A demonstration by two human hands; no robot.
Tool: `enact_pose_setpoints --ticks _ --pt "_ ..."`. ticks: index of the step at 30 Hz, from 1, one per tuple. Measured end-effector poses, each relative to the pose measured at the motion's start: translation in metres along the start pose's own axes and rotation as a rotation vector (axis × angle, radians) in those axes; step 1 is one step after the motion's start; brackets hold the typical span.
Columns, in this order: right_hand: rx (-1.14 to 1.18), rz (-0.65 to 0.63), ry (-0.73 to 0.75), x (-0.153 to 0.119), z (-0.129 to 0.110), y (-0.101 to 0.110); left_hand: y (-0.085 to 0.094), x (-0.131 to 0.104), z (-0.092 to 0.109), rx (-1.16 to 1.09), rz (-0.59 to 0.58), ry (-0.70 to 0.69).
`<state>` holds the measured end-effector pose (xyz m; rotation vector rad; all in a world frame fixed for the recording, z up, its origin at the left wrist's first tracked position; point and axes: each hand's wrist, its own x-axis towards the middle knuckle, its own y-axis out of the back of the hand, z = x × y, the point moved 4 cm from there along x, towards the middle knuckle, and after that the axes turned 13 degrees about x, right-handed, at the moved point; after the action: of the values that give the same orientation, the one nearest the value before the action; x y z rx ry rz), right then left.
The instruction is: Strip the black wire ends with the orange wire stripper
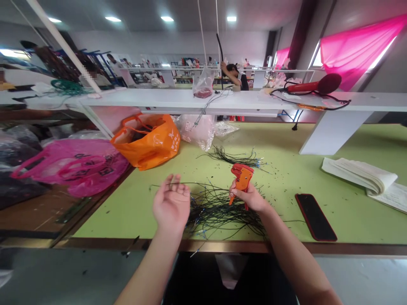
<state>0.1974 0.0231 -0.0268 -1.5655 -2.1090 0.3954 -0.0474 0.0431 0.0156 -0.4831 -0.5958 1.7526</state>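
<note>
My right hand (248, 195) is wrapped round the handles of an orange and red wire stripper (243, 176), whose head points up. It is over a loose heap of thin black wires (219, 216) with small blue and silver ends, near the table's front edge. At the left end of the heap my left hand (172, 201) is turned palm up, its fingers slightly curled and apart, with nothing held in the palm. One thin wire runs behind its fingers. Farther back lies a smaller bundle of black wires (237, 159).
On the green table (286, 148) are a phone (316, 217), folded papers (361, 173), an orange bag (149, 144) and clear plastic bags (199, 129). A pink bag (79, 165) lies left. A white shelf (171, 99) crosses behind, bearing a red microphone-like object (313, 84).
</note>
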Motion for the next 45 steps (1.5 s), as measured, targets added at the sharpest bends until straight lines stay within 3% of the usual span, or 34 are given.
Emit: enact_pose_setpoints --ticks 3,6,9,12,15,18,21,24,31,36,45 --pt "-0.032 0.049 -0.001 0.001 0.004 0.0 -0.02 -0.015 -0.036 0.293 -0.225 0.032" --pt "-0.118 0.088 0.034 0.004 0.004 0.001 -0.044 -0.027 -0.07 0.605 -0.457 -0.05" --pt "-0.171 0.157 0.103 0.004 -0.003 0.005 -0.065 -0.023 -0.083 0.732 -0.539 -0.197" --pt "-0.04 0.243 0.136 0.003 -0.014 0.012 -0.078 -0.005 -0.082 0.69 -0.482 -0.221" --pt "0.2 0.263 0.149 0.0 -0.023 0.017 -0.085 0.015 -0.079 0.509 -0.336 -0.185" --pt "0.325 0.196 0.085 -0.001 -0.025 0.017 -0.088 0.025 -0.082 0.368 -0.219 -0.159" --pt "0.324 0.053 -0.088 -0.003 -0.018 0.011 -0.084 0.026 -0.088 0.329 -0.162 -0.133" --pt "0.31 -0.062 -0.217 -0.006 -0.007 0.007 -0.076 0.02 -0.089 0.332 -0.148 -0.155" --pt "0.288 -0.152 -0.29 -0.011 0.005 0.006 -0.067 0.013 -0.079 0.362 -0.132 -0.246" --pt "0.279 -0.147 -0.298 -0.011 0.004 0.008 -0.065 0.019 -0.079 0.223 -0.094 -0.107" --pt "0.272 -0.148 -0.335 -0.01 0.009 0.0 -0.071 0.003 -0.086 0.227 -0.178 -0.004"
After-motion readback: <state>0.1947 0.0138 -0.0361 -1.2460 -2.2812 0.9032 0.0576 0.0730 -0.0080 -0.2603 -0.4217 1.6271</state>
